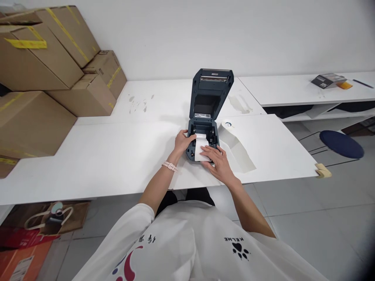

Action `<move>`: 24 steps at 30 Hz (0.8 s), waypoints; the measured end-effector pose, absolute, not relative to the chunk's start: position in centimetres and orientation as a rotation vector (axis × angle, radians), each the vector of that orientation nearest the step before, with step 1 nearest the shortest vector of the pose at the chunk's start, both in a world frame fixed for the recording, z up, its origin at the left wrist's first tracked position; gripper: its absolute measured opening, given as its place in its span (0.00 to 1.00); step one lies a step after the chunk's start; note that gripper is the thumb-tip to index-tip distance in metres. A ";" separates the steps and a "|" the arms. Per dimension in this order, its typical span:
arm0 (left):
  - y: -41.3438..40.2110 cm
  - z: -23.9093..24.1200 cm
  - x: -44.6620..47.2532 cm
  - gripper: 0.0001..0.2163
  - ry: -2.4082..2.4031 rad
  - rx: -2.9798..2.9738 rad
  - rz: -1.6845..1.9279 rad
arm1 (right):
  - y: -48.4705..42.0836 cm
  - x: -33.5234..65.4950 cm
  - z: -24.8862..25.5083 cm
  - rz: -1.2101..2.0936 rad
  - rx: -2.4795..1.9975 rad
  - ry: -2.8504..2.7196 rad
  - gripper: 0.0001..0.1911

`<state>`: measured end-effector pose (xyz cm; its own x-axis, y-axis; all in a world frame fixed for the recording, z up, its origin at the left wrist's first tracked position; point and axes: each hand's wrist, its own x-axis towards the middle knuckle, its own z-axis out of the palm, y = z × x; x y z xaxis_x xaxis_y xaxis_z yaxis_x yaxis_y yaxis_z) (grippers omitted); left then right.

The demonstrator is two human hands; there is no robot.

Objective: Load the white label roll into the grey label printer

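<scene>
A dark blue label printer [208,102] stands on the white table [117,156] with its lid raised. A white paper roll [200,137] sits in its bay, and a white strip runs out over the front. My left hand [183,141] grips the printer's left side by the roll, thumb on the paper. My right hand [218,160] lies flat on the strip at the printer's front, fingers stretched out. A second paper roll [227,125] lies to the right of the printer, its loose tail spread over the table.
Stacked cardboard boxes [43,70] fill the table's left end. A second white desk [293,88] at the right carries a small dark box [326,80]. A blue stool [341,143] stands right of the table. Bags [52,216] lie on the floor underneath.
</scene>
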<state>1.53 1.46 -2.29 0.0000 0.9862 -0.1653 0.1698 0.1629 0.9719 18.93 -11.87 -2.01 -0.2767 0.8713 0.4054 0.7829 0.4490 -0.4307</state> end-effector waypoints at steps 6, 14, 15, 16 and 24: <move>1.6 -2.4 1.5 0.25 1.420 1.239 0.979 | -11.4 19.7 -1.6 0.265 -1.322 -2.038 0.16; 1.5 -2.1 1.5 0.26 1.415 1.235 0.962 | -10.9 19.2 -0.1 0.281 -1.388 -2.209 0.23; 1.5 -2.1 1.4 0.26 1.412 1.241 0.960 | -10.8 19.1 -0.2 0.265 -1.383 -2.213 0.23; 1.5 -2.1 1.4 0.26 1.410 1.247 0.959 | -10.8 19.0 -0.3 0.248 -1.377 -2.213 0.22; 1.5 -2.3 1.3 0.28 1.389 1.267 0.920 | -11.0 18.6 -0.8 0.123 -1.359 -2.211 0.18</move>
<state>1.26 1.53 -2.34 0.0505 0.9831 -0.1762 0.2215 0.1610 0.9618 18.61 -11.03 -0.81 -0.3484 0.8506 0.3938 0.8016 0.4881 -0.3453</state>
